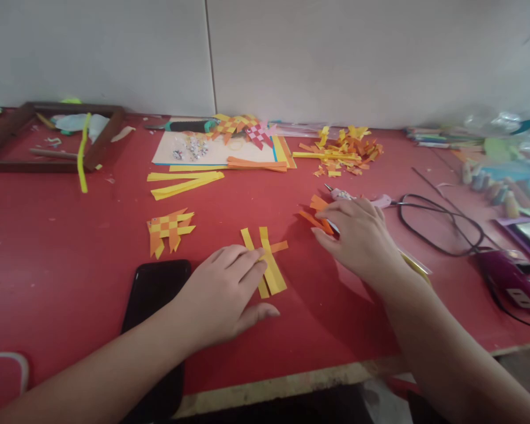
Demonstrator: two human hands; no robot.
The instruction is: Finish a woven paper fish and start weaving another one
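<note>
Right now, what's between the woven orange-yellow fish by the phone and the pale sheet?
Yellow paper strips, on the red table between woven fish and pale sheet; seen in head view.

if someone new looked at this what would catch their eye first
Probably the bright red tabletop, with the left hand over yellow paper strips near the front middle. Next might come the orange-and-yellow woven fish, left of those strips, and the heap of matching scraps near the wall, beyond the right hand.
</note>
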